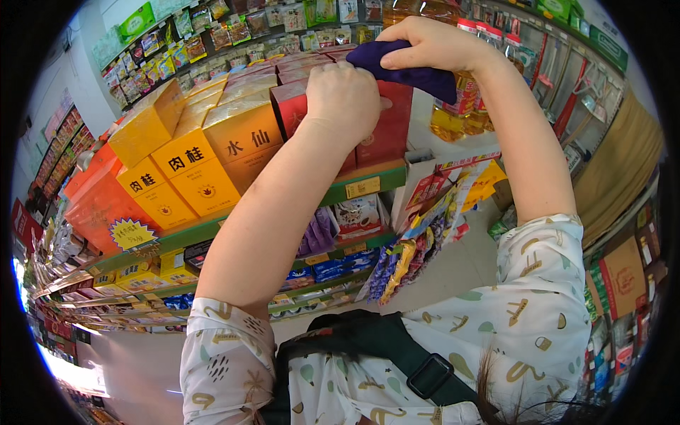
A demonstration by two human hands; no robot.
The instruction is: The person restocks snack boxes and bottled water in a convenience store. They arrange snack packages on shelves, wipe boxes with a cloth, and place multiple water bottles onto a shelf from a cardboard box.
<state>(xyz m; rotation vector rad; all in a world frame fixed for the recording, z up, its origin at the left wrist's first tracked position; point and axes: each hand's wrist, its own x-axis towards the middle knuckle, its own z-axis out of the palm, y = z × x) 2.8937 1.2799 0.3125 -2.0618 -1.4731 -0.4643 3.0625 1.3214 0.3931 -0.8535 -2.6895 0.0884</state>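
Observation:
My right hand (425,50) grips a dark purple cloth (409,74), which is folded and bunched above the red boxes. My left hand (344,98) is in front of a red carton (390,127), with its knuckles up beside the left end of the cloth. Its fingers curl away from me and are hidden, so I cannot tell what they hold. Left of it stand yellow and orange tea-style cartons (199,172) with printed characters. These cartons line the top of a shelf unit with a green front edge (366,183).
Bottles of yellow oil (451,119) stand right of the red cartons. Hanging packets (406,260) project from the shelf's end. Lower shelves hold blue packs (345,265). Bagged snacks (239,29) hang on the back wall. Mops and brushes (574,101) line the right side.

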